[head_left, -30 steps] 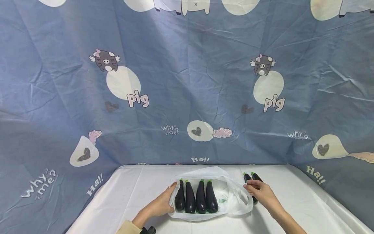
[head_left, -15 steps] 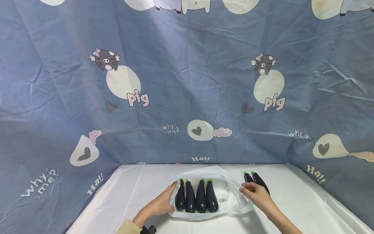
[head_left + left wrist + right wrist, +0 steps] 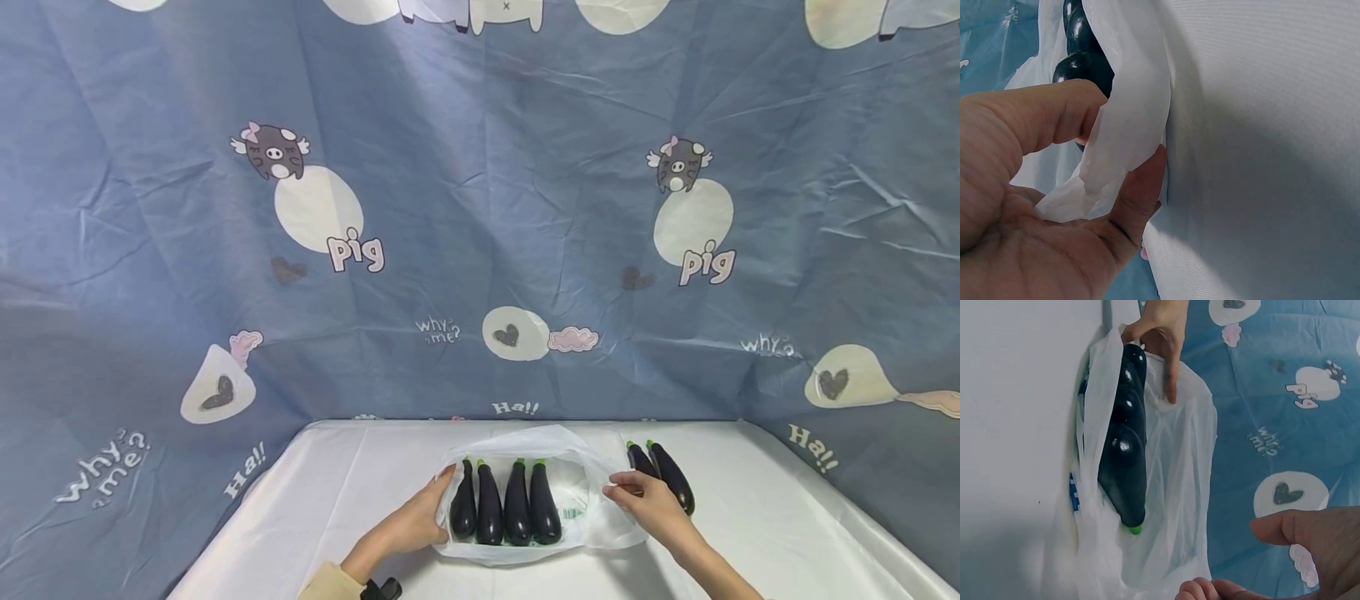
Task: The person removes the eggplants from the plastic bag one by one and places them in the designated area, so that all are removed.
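A white plastic bag (image 3: 615,527) lies with its mouth wide, and several dark eggplants (image 3: 517,504) stand side by side in its left part. At the bag's left side, my left hand (image 3: 411,521) pinches the edge; in the left wrist view the thumb is inside and a finger outside the plastic (image 3: 1132,94). My right hand (image 3: 654,507) is over the bag's right rim. In the right wrist view its thumb (image 3: 1288,526) stands apart from the bent fingers, with nothing seen between them. Whether those fingertips touch the bag I cannot tell.
Two more eggplants (image 3: 673,479) lie on the white tablecloth (image 3: 757,500) just behind and right of my right hand, one partly hidden by it. A blue patterned cloth (image 3: 480,250) hangs along the table's back and sides.
My right hand has moved left, away from the two loose eggplants and over the bag's right rim, so more of them shows. The left hand and the bag stay nearly still.
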{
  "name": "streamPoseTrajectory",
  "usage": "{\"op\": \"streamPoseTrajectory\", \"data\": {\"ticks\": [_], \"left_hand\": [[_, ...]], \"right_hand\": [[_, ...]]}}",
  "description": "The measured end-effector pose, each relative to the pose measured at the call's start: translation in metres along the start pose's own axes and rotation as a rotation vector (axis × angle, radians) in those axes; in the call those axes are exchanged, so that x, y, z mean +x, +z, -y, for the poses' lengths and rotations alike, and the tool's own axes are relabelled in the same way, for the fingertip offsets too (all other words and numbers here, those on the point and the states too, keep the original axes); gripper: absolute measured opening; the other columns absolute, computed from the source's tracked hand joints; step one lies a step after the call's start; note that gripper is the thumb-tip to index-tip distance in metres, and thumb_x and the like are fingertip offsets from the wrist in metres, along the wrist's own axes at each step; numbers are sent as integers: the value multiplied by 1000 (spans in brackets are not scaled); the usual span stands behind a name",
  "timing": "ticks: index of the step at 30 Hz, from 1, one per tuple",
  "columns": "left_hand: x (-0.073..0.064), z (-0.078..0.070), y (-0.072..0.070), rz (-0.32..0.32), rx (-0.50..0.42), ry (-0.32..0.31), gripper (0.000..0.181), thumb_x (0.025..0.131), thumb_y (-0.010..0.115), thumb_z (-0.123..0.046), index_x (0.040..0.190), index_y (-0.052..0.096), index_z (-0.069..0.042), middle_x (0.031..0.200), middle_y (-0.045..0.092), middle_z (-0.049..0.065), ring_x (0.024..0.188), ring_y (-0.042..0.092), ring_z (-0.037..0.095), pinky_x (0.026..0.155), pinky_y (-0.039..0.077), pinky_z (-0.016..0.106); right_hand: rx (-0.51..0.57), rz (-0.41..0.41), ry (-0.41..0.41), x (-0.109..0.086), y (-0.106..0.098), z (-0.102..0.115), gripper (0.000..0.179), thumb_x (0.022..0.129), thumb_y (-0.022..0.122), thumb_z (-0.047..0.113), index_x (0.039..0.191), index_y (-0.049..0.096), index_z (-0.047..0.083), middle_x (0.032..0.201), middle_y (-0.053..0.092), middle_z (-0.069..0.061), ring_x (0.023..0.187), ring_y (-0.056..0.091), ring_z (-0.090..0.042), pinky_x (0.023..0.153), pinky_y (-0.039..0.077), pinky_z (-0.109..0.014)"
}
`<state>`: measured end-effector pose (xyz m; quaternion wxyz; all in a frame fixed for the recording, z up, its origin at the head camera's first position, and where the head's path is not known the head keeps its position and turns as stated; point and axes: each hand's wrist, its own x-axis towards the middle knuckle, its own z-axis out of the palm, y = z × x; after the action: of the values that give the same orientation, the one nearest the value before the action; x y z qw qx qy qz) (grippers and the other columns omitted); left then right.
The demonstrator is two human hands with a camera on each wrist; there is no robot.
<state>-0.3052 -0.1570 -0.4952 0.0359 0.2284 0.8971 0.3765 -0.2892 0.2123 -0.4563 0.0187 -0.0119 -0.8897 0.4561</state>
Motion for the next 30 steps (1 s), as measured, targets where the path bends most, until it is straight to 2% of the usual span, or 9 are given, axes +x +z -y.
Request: {"op": "streamPoseTrajectory", "data": {"ticks": [8,13,21,30], "left_hand": [[1,0,-1,-4,17,14,109,57,75,2,151,20,4,156,23,27,141,25,48,112,25,63],[0,1,-1,-2,17,11,108,57,74,2,150,20,6,155,23,28,141,26,49,112,24,63],[0,0,0,2,20,6,109,56,75,3,150,20,7,155,23,28,141,26,48,112,24,62],[0,-1,-1,-6,25,15,108,55,74,3,149,21,7,155,24,29,141,26,49,112,24,62]], "right_hand": [[35,22,-27,3,9,6,48,85,70,33,117,64,-2,100,72,-5,89,69,-20,77,57,-37],[14,33,-26,3,16,10,45,85,69,32,116,65,0,100,71,-4,88,68,-19,77,56,-38],[15,6,-70,3,30,12,37,83,71,25,108,68,-2,94,73,-5,82,69,-17,71,57,-32],[26,38,-85,1,45,14,37,82,71,25,107,68,-3,89,71,-4,78,69,-18,67,56,-31]]}}
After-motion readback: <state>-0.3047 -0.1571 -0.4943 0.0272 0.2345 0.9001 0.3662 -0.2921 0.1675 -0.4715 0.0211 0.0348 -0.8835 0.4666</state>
